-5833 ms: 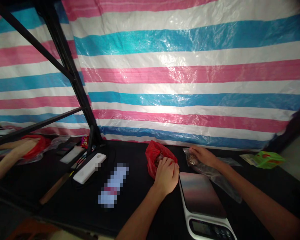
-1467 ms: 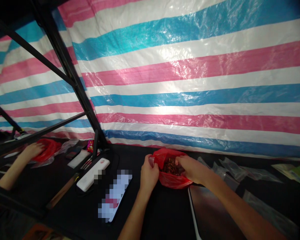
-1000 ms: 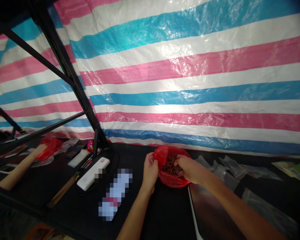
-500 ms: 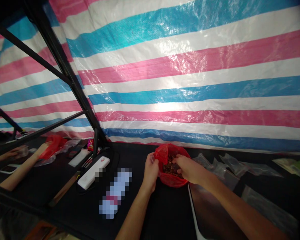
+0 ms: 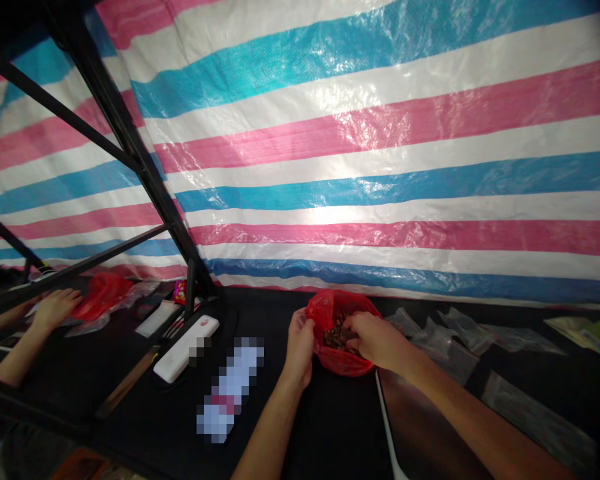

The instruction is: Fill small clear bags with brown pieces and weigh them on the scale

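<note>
Two hands at one red plastic bag (image 5: 326,308): left hand (image 5: 299,348) pinched its rim; right hand (image 5: 375,340), half-curled, reached in, dark brown pieces (image 5: 337,337) just beyond its fingertips (image 5: 353,327), any hold untellable.

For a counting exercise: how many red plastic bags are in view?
2. One red bag stands open between the left hand and right hand, holding dark brown pieces; another lies at far left beside a hand, perhaps a reflection. Others may be hidden.
</note>
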`<control>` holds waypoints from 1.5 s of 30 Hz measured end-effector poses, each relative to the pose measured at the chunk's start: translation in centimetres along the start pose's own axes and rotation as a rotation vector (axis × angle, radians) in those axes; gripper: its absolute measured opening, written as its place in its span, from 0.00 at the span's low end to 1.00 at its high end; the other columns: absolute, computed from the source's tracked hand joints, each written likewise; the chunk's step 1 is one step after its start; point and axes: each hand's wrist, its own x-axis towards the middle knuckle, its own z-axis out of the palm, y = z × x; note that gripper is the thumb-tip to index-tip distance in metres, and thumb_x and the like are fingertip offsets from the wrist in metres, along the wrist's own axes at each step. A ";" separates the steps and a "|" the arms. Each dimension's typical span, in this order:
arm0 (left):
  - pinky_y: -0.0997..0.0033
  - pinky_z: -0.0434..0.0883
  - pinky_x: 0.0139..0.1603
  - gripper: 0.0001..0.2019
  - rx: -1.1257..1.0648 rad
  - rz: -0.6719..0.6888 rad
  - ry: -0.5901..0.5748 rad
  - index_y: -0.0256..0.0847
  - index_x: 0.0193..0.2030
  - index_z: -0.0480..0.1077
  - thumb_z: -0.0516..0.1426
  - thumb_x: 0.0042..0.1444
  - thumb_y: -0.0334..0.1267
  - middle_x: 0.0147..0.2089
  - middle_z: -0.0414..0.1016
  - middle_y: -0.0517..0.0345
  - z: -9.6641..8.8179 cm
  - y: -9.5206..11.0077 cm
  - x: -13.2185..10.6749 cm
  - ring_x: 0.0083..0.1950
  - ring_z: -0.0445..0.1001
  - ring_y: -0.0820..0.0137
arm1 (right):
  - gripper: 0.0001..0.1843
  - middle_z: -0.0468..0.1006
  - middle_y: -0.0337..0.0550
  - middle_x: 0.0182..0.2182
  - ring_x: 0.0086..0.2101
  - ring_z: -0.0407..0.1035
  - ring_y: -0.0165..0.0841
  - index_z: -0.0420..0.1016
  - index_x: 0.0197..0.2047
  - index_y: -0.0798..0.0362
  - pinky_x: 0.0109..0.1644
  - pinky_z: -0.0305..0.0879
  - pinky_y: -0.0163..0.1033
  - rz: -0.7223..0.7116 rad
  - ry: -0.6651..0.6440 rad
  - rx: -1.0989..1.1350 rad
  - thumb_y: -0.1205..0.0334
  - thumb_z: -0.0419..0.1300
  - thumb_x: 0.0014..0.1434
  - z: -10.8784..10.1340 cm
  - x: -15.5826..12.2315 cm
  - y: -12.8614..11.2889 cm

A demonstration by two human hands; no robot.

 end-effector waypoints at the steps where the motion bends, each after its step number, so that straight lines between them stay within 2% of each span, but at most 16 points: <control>1: 0.68 0.75 0.49 0.17 -0.018 -0.016 -0.011 0.37 0.47 0.74 0.59 0.48 0.31 0.44 0.82 0.50 0.0 0.1 0.0 0.47 0.81 0.64 | 0.11 0.84 0.49 0.44 0.43 0.79 0.42 0.82 0.44 0.51 0.43 0.67 0.38 -0.006 0.002 0.006 0.66 0.66 0.57 0.0 0.0 0.1; 4: 0.67 0.75 0.48 0.18 -0.089 -0.079 -0.067 0.38 0.47 0.74 0.61 0.47 0.33 0.43 0.82 0.51 0.0 0.4 -0.1 0.45 0.81 0.63 | 0.10 0.84 0.48 0.41 0.41 0.79 0.42 0.82 0.43 0.51 0.42 0.66 0.38 -0.019 0.005 0.035 0.66 0.66 0.56 0.1 0.0 0.3; 8: 0.65 0.75 0.48 0.18 -0.173 -0.154 -0.100 0.37 0.46 0.73 0.61 0.45 0.33 0.41 0.82 0.52 -0.1 0.8 -0.2 0.45 0.82 0.62 | 0.06 0.85 0.43 0.36 0.38 0.79 0.38 0.82 0.37 0.50 0.39 0.66 0.35 -0.057 -0.015 0.111 0.68 0.65 0.55 0.2 0.4 0.6; 12: 0.65 0.74 0.50 0.19 -0.154 -0.095 -0.094 0.38 0.49 0.72 0.59 0.47 0.34 0.43 0.81 0.53 -0.3 0.5 0.4 0.46 0.81 0.62 | 0.06 0.86 0.42 0.34 0.36 0.79 0.37 0.82 0.37 0.51 0.39 0.67 0.34 -0.090 -0.023 0.205 0.68 0.64 0.56 0.0 0.5 0.3; 14: 0.65 0.74 0.52 0.21 -0.068 -0.054 0.009 0.40 0.53 0.69 0.59 0.50 0.35 0.47 0.79 0.53 -0.5 0.3 0.8 0.48 0.80 0.62 | 0.07 0.86 0.42 0.36 0.37 0.79 0.38 0.82 0.40 0.51 0.40 0.68 0.35 -0.107 -0.025 0.255 0.65 0.64 0.58 -0.1 0.5 0.0; 17: 0.63 0.71 0.58 0.22 0.210 0.040 0.246 0.43 0.58 0.66 0.60 0.55 0.37 0.53 0.76 0.50 -1.1 0.5 1.1 0.56 0.76 0.59 | 0.10 0.86 0.43 0.37 0.38 0.79 0.39 0.82 0.44 0.51 0.41 0.70 0.36 -0.132 -0.030 0.322 0.62 0.64 0.59 -0.3 0.5 -0.2; 18: 0.62 0.69 0.60 0.22 0.312 0.105 0.304 0.43 0.58 0.66 0.60 0.56 0.38 0.55 0.74 0.48 -1.3 0.7 1.1 0.59 0.74 0.58 | 0.10 0.86 0.43 0.37 0.38 0.79 0.38 0.82 0.44 0.51 0.42 0.70 0.36 -0.138 -0.031 0.340 0.62 0.64 0.59 -0.4 0.5 -0.2; 20: 0.62 0.68 0.62 0.23 0.440 0.278 0.327 0.43 0.61 0.65 0.60 0.60 0.40 0.57 0.73 0.47 -1.6 1.2 0.9 0.60 0.73 0.58 | 0.11 0.86 0.43 0.38 0.39 0.79 0.38 0.82 0.44 0.52 0.44 0.71 0.37 -0.143 -0.027 0.366 0.62 0.63 0.59 -0.7 0.5 0.1; 23: 0.65 0.71 0.55 0.24 0.452 0.494 0.182 0.42 0.67 0.61 0.57 0.65 0.43 0.51 0.74 0.51 -1.5 1.7 0.4 0.49 0.76 0.64 | 0.11 0.86 0.45 0.41 0.42 0.79 0.40 0.81 0.45 0.52 0.47 0.71 0.39 -0.127 -0.009 0.387 0.61 0.63 0.58 -1.6 0.4 0.8; 26: 0.66 0.73 0.50 0.24 0.541 0.572 -0.014 0.43 0.68 0.61 0.55 0.68 0.43 0.46 0.74 0.55 -1.1 1.6 -0.2 0.43 0.77 0.67 | 0.11 0.86 0.45 0.40 0.40 0.79 0.40 0.79 0.44 0.52 0.45 0.72 0.40 -0.124 -0.024 0.430 0.60 0.63 0.59 -3.0 0.1 1.4; 29: 0.60 0.72 0.58 0.25 0.681 0.630 -0.141 0.45 0.70 0.60 0.55 0.68 0.41 0.55 0.75 0.50 -0.8 1.1 -0.9 0.52 0.77 0.63 | 0.11 0.85 0.44 0.38 0.39 0.79 0.39 0.78 0.44 0.52 0.42 0.72 0.39 -0.158 -0.058 0.513 0.58 0.60 0.62 -4.7 -0.5 1.7; 31: 0.55 0.68 0.65 0.30 0.758 0.663 -0.200 0.45 0.73 0.57 0.58 0.66 0.40 0.63 0.71 0.46 -0.7 0.8 -1.4 0.62 0.73 0.58 | 0.13 0.85 0.45 0.39 0.40 0.79 0.40 0.78 0.46 0.53 0.43 0.73 0.40 -0.184 -0.050 0.583 0.55 0.60 0.63 -5.7 -1.0 1.8; 33: 0.52 0.64 0.69 0.35 0.814 0.672 -0.248 0.44 0.74 0.54 0.61 0.62 0.38 0.66 0.68 0.44 -0.6 0.5 -1.8 0.66 0.68 0.56 | 0.15 0.85 0.45 0.40 0.41 0.79 0.40 0.78 0.48 0.53 0.44 0.73 0.40 -0.201 -0.042 0.649 0.52 0.62 0.64 -6.5 -1.4 1.8; 35: 0.51 0.64 0.69 0.35 0.847 0.660 -0.277 0.44 0.73 0.56 0.61 0.61 0.36 0.65 0.68 0.44 -0.5 0.4 -2.1 0.65 0.68 0.56 | 0.16 0.85 0.44 0.40 0.40 0.78 0.39 0.78 0.49 0.52 0.44 0.72 0.40 -0.217 -0.059 0.676 0.50 0.62 0.64 -6.9 -1.8 1.5; 41: 0.56 0.68 0.59 0.12 0.886 0.602 -0.221 0.45 0.54 0.70 0.59 0.64 0.37 0.53 0.75 0.53 -0.2 0.6 -2.0 0.54 0.72 0.60 | 0.14 0.85 0.44 0.42 0.42 0.78 0.38 0.79 0.47 0.52 0.48 0.71 0.41 -0.287 -0.087 0.632 0.53 0.61 0.66 -7.5 -2.5 -0.3; 45: 0.60 0.68 0.56 0.07 0.885 0.574 -0.206 0.45 0.47 0.72 0.60 0.63 0.36 0.46 0.77 0.57 0.0 0.8 -2.0 0.51 0.71 0.62 | 0.12 0.85 0.42 0.41 0.39 0.77 0.37 0.79 0.46 0.51 0.45 0.70 0.39 -0.261 -0.041 0.548 0.54 0.62 0.65 -7.3 -3.0 -1.3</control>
